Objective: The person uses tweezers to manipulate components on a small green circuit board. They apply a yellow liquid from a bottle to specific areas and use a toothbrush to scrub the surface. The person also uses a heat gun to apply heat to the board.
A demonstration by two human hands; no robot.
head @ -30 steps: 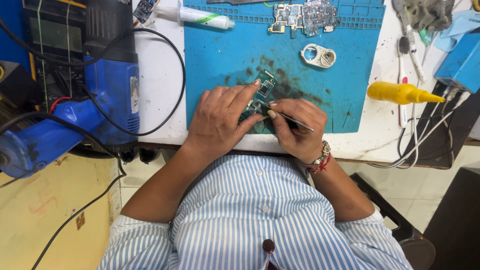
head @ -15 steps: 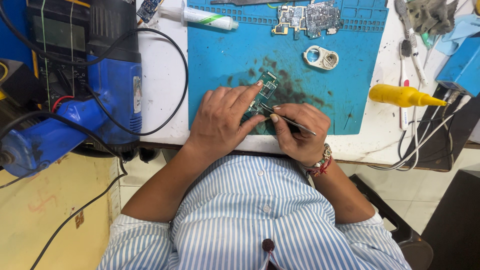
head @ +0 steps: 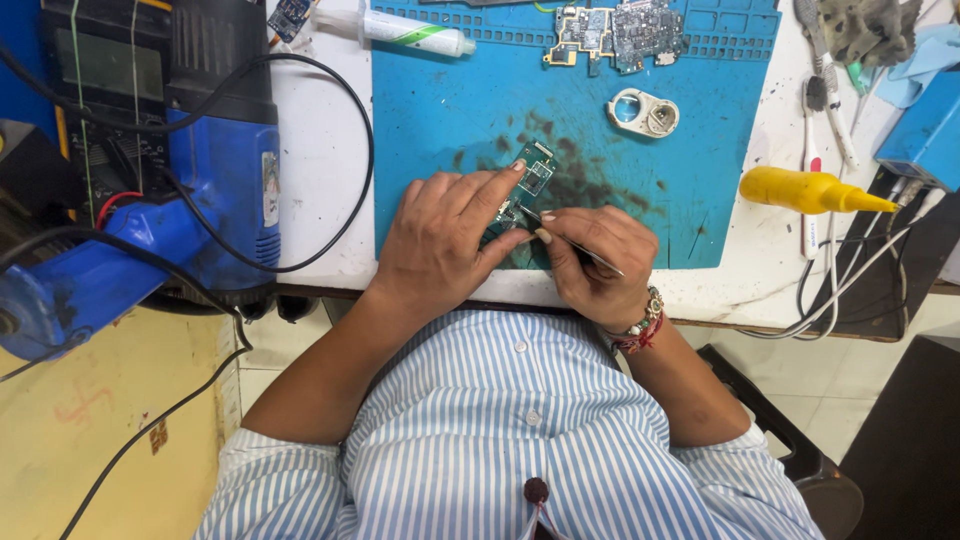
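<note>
The left hand is pressing flat on a small green circuit board, its grip clamped on it against the stained blue mat near the worktop's front edge. The right hand is pinching thin metal tweezers, tips touching the board, so the fine work looks midway, not finished. Farther off, a second board and a metal ring part are lying untouched.
</note>
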